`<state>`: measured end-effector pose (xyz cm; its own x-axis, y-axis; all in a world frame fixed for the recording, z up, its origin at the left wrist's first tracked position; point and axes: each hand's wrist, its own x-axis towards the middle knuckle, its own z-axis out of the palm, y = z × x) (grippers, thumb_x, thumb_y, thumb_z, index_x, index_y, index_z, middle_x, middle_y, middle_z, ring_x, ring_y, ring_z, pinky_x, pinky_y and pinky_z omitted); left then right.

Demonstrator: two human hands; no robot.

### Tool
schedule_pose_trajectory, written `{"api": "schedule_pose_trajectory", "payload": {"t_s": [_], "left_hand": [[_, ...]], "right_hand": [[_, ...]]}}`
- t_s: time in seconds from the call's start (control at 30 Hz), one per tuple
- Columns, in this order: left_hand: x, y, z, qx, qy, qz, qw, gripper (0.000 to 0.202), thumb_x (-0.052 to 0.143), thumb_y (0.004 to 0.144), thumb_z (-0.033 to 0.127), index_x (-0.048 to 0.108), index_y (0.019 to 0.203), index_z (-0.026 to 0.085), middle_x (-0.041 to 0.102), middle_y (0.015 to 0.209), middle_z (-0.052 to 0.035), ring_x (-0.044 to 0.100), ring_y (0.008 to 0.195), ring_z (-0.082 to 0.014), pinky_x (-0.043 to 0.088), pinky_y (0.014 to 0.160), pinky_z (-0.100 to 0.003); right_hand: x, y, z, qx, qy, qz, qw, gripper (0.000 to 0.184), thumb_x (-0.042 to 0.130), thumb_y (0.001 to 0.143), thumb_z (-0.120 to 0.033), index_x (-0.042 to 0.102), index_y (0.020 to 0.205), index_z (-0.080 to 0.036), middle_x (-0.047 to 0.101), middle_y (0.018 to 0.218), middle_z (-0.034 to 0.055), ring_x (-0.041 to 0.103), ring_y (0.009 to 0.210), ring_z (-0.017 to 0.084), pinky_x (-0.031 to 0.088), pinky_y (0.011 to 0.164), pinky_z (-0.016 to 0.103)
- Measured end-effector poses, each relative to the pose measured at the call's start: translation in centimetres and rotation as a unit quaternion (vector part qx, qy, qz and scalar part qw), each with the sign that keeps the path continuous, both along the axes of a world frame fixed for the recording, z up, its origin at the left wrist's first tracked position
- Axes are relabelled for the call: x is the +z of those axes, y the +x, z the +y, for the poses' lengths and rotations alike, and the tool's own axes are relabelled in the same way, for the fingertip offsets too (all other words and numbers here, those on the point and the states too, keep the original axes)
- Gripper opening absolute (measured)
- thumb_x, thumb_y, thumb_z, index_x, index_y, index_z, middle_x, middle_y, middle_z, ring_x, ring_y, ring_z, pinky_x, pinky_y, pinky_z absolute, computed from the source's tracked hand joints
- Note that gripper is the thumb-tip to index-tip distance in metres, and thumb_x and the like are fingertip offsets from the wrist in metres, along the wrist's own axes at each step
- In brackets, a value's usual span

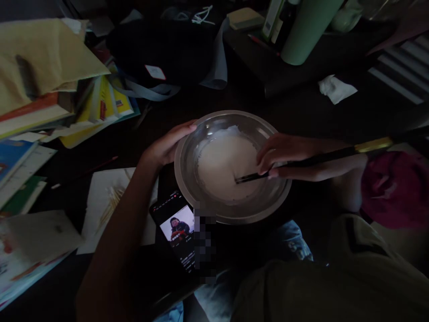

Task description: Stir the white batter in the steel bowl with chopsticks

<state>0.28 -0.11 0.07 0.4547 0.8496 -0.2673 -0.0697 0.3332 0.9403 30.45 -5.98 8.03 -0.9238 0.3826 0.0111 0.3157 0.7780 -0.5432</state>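
Observation:
A wide metal bowl (183,179) stands on the dark table, holding a pale, creamy liquid (217,161). My left hand (170,142) grips the bowl's left side, with the thumb on the rim and the other fingers hidden behind the wall. In my right hand (284,154) is a pair of black chopsticks (315,158) with a gold band near the upper end. Their tips dip into the liquid near the middle of the bowl. Right of the bowl, the right wrist wears a dark pink cuff or band (395,190).
Left of the bowl lie a lit phone (177,223) and a white sheet (97,192) with thin wooden sticks (112,203). Books (100,107) pile up at the left. Behind are a black bag (167,49), a green bottle (311,29) and a crumpled tissue (336,88).

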Motion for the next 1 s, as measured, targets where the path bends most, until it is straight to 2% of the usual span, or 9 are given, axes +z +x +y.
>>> {"api": "schedule_pose_trajectory", "payload": {"t_s": [0.1, 0.2, 0.3, 0.43, 0.53, 0.63, 0.73, 0.9, 1.0], "left_hand": [[-0.2, -0.1, 0.2, 0.005, -0.009, 0.000, 1.000, 0.052, 0.063, 0.085, 0.034, 0.058, 0.133, 0.016, 0.073, 0.114, -0.0052, 0.067, 0.096, -0.0170, 0.051, 0.082, -0.024], [-0.1, -0.1, 0.2, -0.007, -0.009, -0.004, 1.000, 0.050, 0.061, 0.086, 0.033, 0.058, 0.133, 0.017, 0.072, 0.115, -0.0046, 0.067, 0.097, -0.0169, 0.051, 0.081, -0.023], [0.1, 0.0, 0.1, -0.011, 0.001, 0.009, 1.000, 0.049, 0.060, 0.087, 0.034, 0.058, 0.133, 0.016, 0.072, 0.112, -0.0053, 0.068, 0.095, -0.0171, 0.050, 0.080, -0.024], [0.0, 0.0, 0.0, 0.006, -0.006, 0.008, 1.000, 0.047, 0.062, 0.087, 0.034, 0.059, 0.131, 0.016, 0.073, 0.108, -0.0049, 0.067, 0.086, -0.0140, 0.049, 0.078, -0.023], [-0.2, -0.1, 0.1, 0.006, -0.011, 0.004, 1.000, 0.045, 0.060, 0.088, 0.033, 0.060, 0.130, 0.017, 0.075, 0.104, -0.0041, 0.066, 0.081, -0.0130, 0.049, 0.075, -0.022], [-0.1, -0.1, 0.1, 0.007, -0.010, -0.001, 1.000, 0.045, 0.061, 0.087, 0.033, 0.061, 0.129, 0.017, 0.076, 0.102, -0.0040, 0.066, 0.078, -0.0126, 0.050, 0.072, -0.021], [0.1, 0.0, 0.1, 0.010, -0.013, -0.007, 1.000, 0.046, 0.064, 0.084, 0.033, 0.063, 0.127, 0.017, 0.076, 0.103, -0.0041, 0.067, 0.079, -0.0126, 0.050, 0.072, -0.020], [0.2, 0.1, 0.0, 0.017, -0.014, -0.012, 1.000, 0.039, 0.065, 0.084, 0.031, 0.067, 0.121, 0.018, 0.076, 0.099, -0.0024, 0.067, 0.080, -0.0119, 0.051, 0.073, -0.019], [0.0, 0.1, 0.0, 0.021, -0.017, -0.013, 1.000, 0.043, 0.066, 0.083, 0.033, 0.065, 0.124, 0.018, 0.076, 0.101, -0.0026, 0.067, 0.082, -0.0130, 0.051, 0.072, -0.019]], "right_hand": [[-1.7, -1.0, 0.1, 0.009, 0.011, 0.035, 0.999, 0.026, 0.049, 0.099, -0.032, 0.061, 0.119, -0.019, 0.068, 0.113, 0.0042, 0.059, 0.113, 0.016, 0.045, 0.099, 0.033], [-2.5, -0.8, 0.3, -0.117, 0.042, 0.045, 0.991, 0.027, 0.051, 0.097, -0.035, 0.062, 0.119, -0.022, 0.067, 0.115, 0.0037, 0.059, 0.113, 0.018, 0.043, 0.102, 0.037], [-1.2, 0.6, 0.3, -0.191, 0.034, 0.014, 0.981, 0.022, 0.050, 0.097, -0.035, 0.064, 0.109, -0.023, 0.068, 0.107, 0.0049, 0.061, 0.104, 0.019, 0.044, 0.098, 0.038], [-0.3, 0.6, 0.2, -0.080, -0.054, 0.039, 0.995, 0.021, 0.052, 0.096, -0.034, 0.067, 0.101, -0.021, 0.068, 0.102, 0.0051, 0.062, 0.098, 0.016, 0.049, 0.085, 0.030], [-1.3, -1.0, -0.1, -0.036, -0.043, 0.046, 0.997, 0.024, 0.050, 0.098, -0.034, 0.065, 0.111, -0.020, 0.068, 0.108, 0.0041, 0.061, 0.108, 0.015, 0.046, 0.094, 0.031], [-1.8, -1.5, -0.3, -0.135, 0.012, 0.014, 0.991, 0.029, 0.045, 0.100, -0.039, 0.064, 0.116, -0.023, 0.067, 0.112, 0.0040, 0.058, 0.113, 0.020, 0.038, 0.105, 0.042], [-0.7, -0.2, -0.1, -0.246, 0.025, -0.006, 0.969, 0.033, 0.045, 0.098, -0.047, 0.067, 0.105, -0.024, 0.067, 0.105, 0.0057, 0.058, 0.102, 0.024, 0.040, 0.096, 0.046], [0.0, 0.2, 0.0, -0.103, -0.056, 0.018, 0.993, 0.026, 0.050, 0.098, -0.040, 0.069, 0.100, -0.022, 0.069, 0.097, 0.0033, 0.062, 0.093, 0.017, 0.045, 0.088, 0.035], [-1.4, -1.3, -0.2, -0.085, -0.008, 0.027, 0.996, 0.026, 0.050, 0.098, -0.037, 0.065, 0.113, -0.022, 0.069, 0.108, 0.0021, 0.061, 0.106, 0.017, 0.040, 0.100, 0.037]]}}
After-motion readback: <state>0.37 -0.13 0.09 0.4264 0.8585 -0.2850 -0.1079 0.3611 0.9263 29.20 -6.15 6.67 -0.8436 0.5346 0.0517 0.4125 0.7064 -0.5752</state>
